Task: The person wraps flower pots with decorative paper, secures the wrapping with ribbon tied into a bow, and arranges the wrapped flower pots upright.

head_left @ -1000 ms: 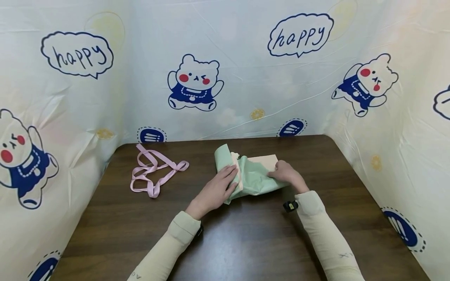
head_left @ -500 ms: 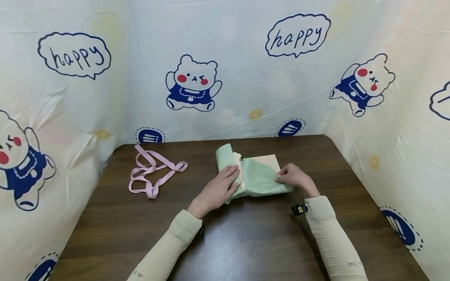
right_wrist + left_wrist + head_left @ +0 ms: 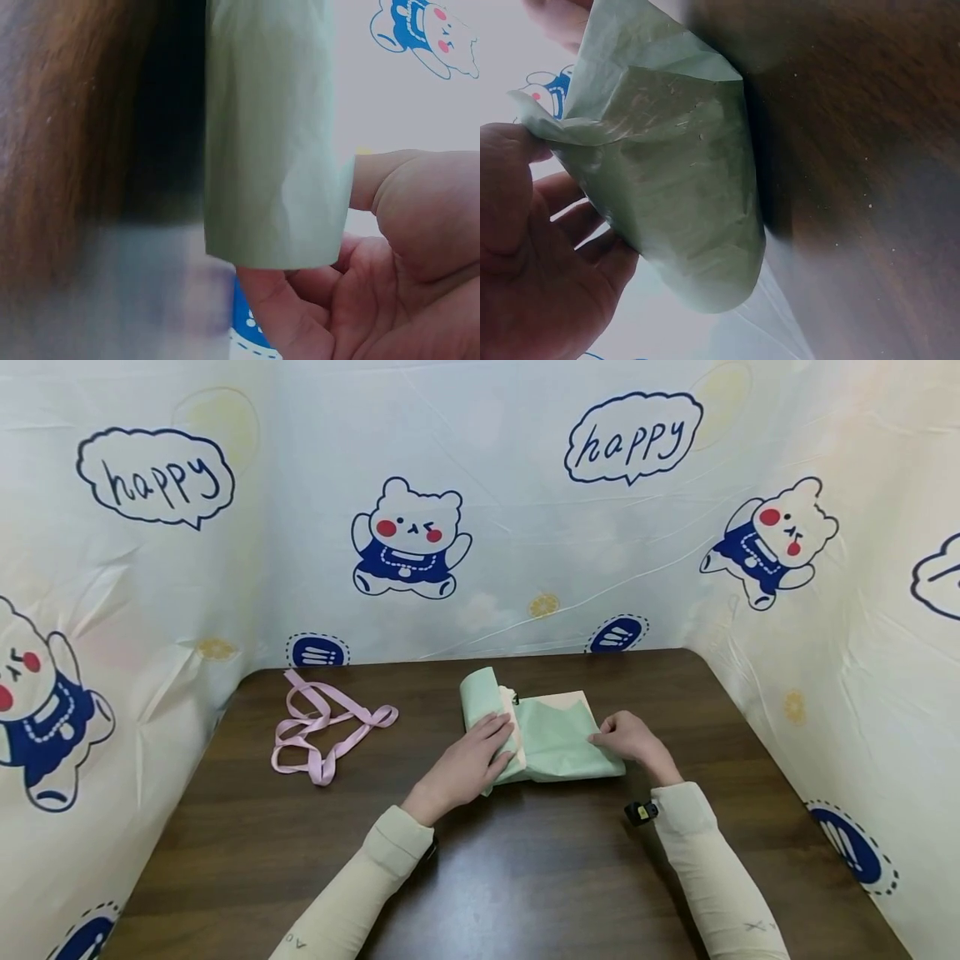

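Observation:
Light green wrapping paper [image 3: 558, 739] is folded over a flat cream-coloured thing [image 3: 567, 699], whose far right corner shows past the paper's edge. At the left end the paper stands up in a curled flap, with a scalloped cream strip [image 3: 517, 735] beside it. My left hand [image 3: 459, 770] rests over this end, fingers extended across the paper. On the right, my right hand [image 3: 636, 743] pinches the near right part of the paper between thumb and fingers. The right wrist view shows the folded green side [image 3: 270, 150] with fingers around its end.
A loosely looped lilac ribbon [image 3: 350, 743] lies on the left of the dark wooden table [image 3: 525, 877]. A printed curtain [image 3: 510, 568] with bears hangs behind the table and along both sides.
My right hand has moved a little right and toward me, drawing the green paper flatter and smoother over the cream thing. My left hand has stayed on the left end.

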{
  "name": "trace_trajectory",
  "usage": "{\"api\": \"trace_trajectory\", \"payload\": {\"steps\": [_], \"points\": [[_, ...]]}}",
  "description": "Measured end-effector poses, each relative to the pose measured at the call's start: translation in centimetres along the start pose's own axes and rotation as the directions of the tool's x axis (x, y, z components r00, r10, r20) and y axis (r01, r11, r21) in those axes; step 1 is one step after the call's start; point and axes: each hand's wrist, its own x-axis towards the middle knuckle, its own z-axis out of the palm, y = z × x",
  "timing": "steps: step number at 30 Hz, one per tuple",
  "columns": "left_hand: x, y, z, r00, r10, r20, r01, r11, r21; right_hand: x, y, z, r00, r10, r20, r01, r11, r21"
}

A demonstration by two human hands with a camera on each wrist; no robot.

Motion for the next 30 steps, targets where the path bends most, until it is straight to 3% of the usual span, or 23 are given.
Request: {"api": "trace_trajectory", "payload": {"steps": [7, 13, 19, 30], "points": [[0.3, 0.3, 0.1, 1.000, 0.009, -0.007, -0.009, 1.000, 0.025, 0.0, 0.6, 0.4, 1.000, 0.018, -0.012, -0.018, 0.999, -0.028], [0.3, 0.5, 0.0, 1.000, 0.003, 0.002, -0.003, 0.999, 0.046, 0.6, 1.0, 0.8, 0.999, 0.042, 0.009, -0.042, 0.999, 0.023], [0.5, 0.6, -0.1, 1.000, 0.013, 0.003, -0.013, 0.999, 0.044, 1.7, 0.3, 1.2, 0.999, -0.007, -0.033, 0.010, 0.996, 0.086], [1.5, 1.5, -0.1, 0.999, 0.042, 0.008, -0.042, 0.997, 0.059, 2.4, 0.6, 1.4, 0.996, 0.040, -0.075, -0.040, 0.999, -0.004]]}}
